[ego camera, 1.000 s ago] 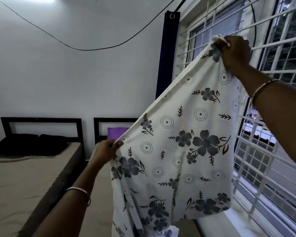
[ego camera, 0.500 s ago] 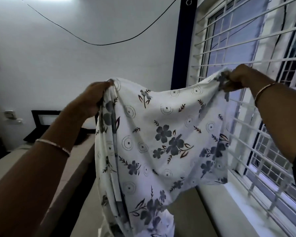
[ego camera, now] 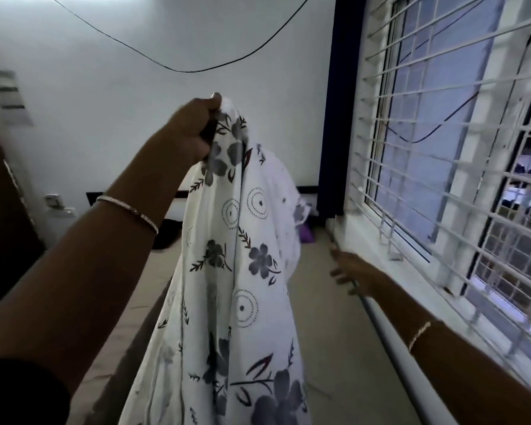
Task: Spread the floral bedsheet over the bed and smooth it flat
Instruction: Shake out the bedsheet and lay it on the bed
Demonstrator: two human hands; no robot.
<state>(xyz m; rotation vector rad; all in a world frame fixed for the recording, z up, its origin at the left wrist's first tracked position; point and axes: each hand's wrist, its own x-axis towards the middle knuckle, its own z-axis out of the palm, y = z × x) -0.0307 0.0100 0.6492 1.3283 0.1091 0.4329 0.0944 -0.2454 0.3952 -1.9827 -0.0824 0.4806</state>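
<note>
Beige mattress first: the bed (ego camera: 319,317) runs away below, right alongside the white window grille (ego camera: 442,118). Over it hangs the floral bedsheet (ego camera: 242,271), white with grey blooms, bunched into one long drape and not spread at all! Up top, the left hand (ego camera: 184,133) is raised high, fingers and thumb curled tight round the sheet's upper corner. Down low, the right hand (ego camera: 353,268) reaches out over the bed's window-side edge, blurred, fingers splayed, gripping nothing, apart from the cloth. Smallest of all, a thin bangle (ego camera: 129,210) on the left wrist.
</note>
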